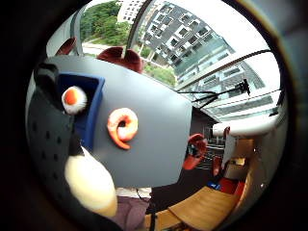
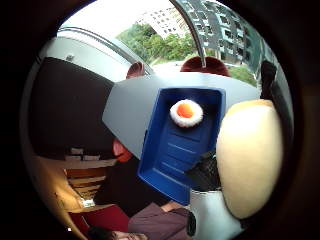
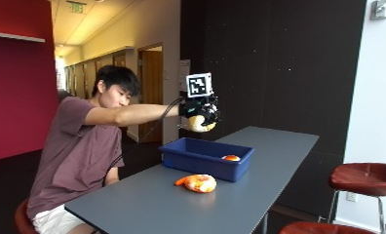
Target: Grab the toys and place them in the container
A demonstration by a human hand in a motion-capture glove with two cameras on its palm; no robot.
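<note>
Hand (image 3: 201, 115) is up in the air above the far end of the blue container (image 3: 202, 162), fingers curled round a pale yellow rounded toy (image 3: 198, 124), prob. a lemon or egg shape, can't tell which. Container sits on the grey bench (image 3: 147, 204) w/ one toy already inside: a white round piece w/ an orange centre (image 3: 230, 157), lying near one end wall. Shrimp toy (image 3: 197, 183), orange and curled, lies on the bench just beside the container's outer wall, not in it.

Step in hand, as I read it: drop the yellow toy into the container. To do it well: bring the hand down over the middle of the open bin before letting go, not over the rim, since a round toy could bounce or roll off the edge. Aim for the bare ribbed floor away from the white/orange piece so it doesn't knock against it. Then the shrimp is left to fetch.

Hard to make out: fingers themselves are mostly hidden behind the toy in both palm views, so exactly how they wrap it isn't visible; outside view shows only the toy's lower part under the glove. Container's inner floor near the person is cut off by its wall in the outside view. Other hand not seen.
</note>
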